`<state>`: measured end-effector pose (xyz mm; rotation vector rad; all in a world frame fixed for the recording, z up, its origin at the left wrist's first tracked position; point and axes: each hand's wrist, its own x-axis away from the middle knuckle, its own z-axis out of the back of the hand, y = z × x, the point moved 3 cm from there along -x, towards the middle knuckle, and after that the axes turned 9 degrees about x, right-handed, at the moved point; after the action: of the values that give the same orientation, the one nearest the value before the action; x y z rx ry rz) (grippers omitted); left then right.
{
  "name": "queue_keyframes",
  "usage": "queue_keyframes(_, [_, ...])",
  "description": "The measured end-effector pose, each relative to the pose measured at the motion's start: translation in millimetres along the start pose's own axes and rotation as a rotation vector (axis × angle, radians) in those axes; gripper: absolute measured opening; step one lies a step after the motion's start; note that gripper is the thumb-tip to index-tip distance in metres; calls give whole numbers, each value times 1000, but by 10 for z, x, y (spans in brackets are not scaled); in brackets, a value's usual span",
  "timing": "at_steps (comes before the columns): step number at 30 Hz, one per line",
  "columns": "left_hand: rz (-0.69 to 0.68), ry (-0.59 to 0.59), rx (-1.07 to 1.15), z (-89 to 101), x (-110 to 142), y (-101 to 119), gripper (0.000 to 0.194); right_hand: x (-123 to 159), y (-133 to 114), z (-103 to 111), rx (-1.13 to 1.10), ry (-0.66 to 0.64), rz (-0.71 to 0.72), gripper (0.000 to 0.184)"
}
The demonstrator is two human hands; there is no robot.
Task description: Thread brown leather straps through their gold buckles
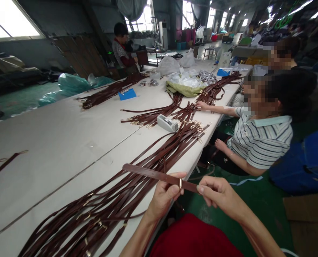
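I hold one brown leather strap (148, 174) level in front of me at the near edge of the long white table (54, 142). My left hand (165, 194) pinches it beside a small gold metal loop (180, 183). My right hand (219, 194) grips the strap's right end, fingers closed round it. Below and left of my hands a thick pile of the same brown straps (116, 200) with gold buckles runs along the table.
A grey tape dispenser (167, 123) stands mid-table among more strap bundles (153, 116). A seated person in a striped shirt (257, 137) works at the right edge, another sits behind, a third stands at the far end. A blue tray (127, 94) and plastic bags (185, 84) lie farther back.
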<state>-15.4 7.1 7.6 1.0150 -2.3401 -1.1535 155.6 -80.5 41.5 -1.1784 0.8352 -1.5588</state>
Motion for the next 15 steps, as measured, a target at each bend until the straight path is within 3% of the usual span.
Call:
queue_keyframes(4, [61,37,-98,-12,22,65,43,-33,78,-17,-33,-4,16,40])
queue_keyframes(9, [75,34,-392,-107,-9,174,34,30,-110,40,234,324,220,25])
queue_keyframes(15, [27,-41,-690,-254,-109,127,21,0,-347,-207,620,465,390,14])
